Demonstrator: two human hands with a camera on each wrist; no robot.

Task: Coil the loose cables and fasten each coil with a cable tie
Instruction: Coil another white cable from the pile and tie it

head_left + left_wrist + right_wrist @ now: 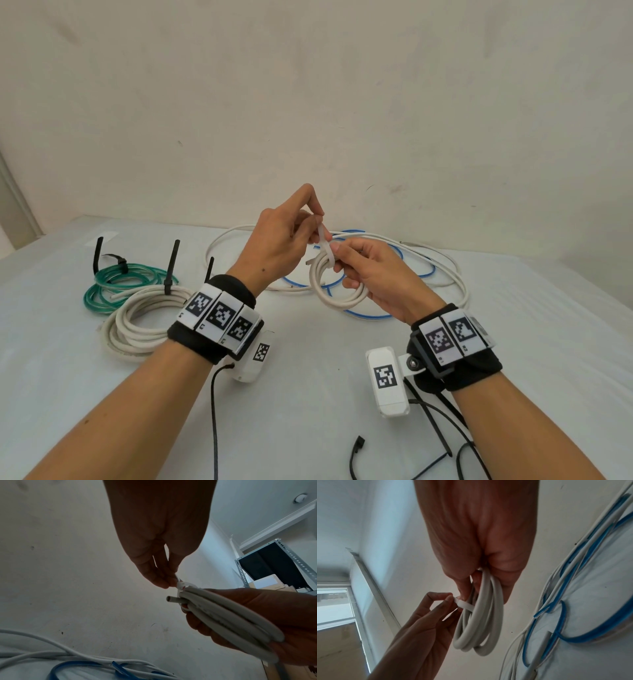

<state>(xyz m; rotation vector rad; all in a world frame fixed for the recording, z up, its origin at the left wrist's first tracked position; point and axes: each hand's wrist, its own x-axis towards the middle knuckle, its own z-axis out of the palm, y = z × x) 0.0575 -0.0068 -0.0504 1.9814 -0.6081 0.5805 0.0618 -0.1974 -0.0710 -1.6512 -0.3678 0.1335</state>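
Note:
My right hand (pixel 368 270) grips a small coil of white cable (pixel 334 298) (pixel 228 616) (pixel 481 628), held above the table. A white cable tie (pixel 324 244) (pixel 464 604) (pixel 183 585) is looped round the top of the coil. My left hand (pixel 291 240) (pixel 436 607) pinches the tie's free end between thumb and fingertips, right beside the coil. One cut end of the cable (pixel 173 599) sticks out near the tie.
On the left of the table lie a tied white coil (pixel 137 325) and a tied green coil (pixel 116 287), each with black ties standing up. Loose white cables (pixel 442 270) and a blue one (pixel 366 317) (pixel 583 637) lie behind. Black ties (pixel 435 428) lie near the front edge.

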